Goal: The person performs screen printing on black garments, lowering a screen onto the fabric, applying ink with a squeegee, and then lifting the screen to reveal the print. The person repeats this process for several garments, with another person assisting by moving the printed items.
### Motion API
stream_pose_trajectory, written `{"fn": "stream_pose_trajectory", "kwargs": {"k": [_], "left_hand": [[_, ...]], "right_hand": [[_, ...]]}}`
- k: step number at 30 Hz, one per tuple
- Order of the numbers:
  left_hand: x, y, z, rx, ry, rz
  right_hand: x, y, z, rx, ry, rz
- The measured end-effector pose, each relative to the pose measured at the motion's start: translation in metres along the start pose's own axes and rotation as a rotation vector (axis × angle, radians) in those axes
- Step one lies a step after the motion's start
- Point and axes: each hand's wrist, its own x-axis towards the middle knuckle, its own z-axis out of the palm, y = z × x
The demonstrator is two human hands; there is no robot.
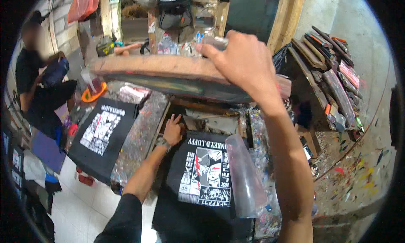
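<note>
My right hand point(247, 61) grips the upper edge of a wooden screen-printing frame point(168, 65), which is raised and seen nearly edge-on with a dark, paint-stained face below. Under it lies a black shirt point(168, 213) with a white and red comic-style print. A curled clear plastic sheet point(247, 179) rests on the shirt's right side. My left hand point(173, 132) reaches toward the shirt's far left corner, fingers spread and holding nothing. Whether its fingertips touch the surface there I cannot tell. A second printed black shirt point(101, 133) lies flat to the left.
A paint-crusted bench surface point(141, 131) runs between the shirts. Several stained wooden squeegees point(339, 95) fill a rack on the right wall. An orange dish point(93, 92) with a cup stands at the far left. A seated person point(31, 74) in black holds dark cloth there.
</note>
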Motion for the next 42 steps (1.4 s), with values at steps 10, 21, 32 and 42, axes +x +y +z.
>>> {"fn": "stream_pose_trajectory", "kwargs": {"k": [10,21,32,42], "left_hand": [[-0.105,-0.083,-0.148,-0.546,0.574,-0.729],[-0.187,0.032,-0.240,-0.138,0.135,-0.257],[-0.229,0.069,-0.121,-0.156,-0.431,0.101],[-0.220,0.072,-0.115,-0.168,-0.385,0.088]], "right_hand": [[0.018,0.020,-0.005,0.008,-0.024,0.018],[0.025,0.026,0.005,-0.041,-0.032,0.019],[0.025,0.024,0.007,-0.001,0.025,-0.051],[0.041,0.017,-0.005,-0.067,-0.061,-0.008]]}}
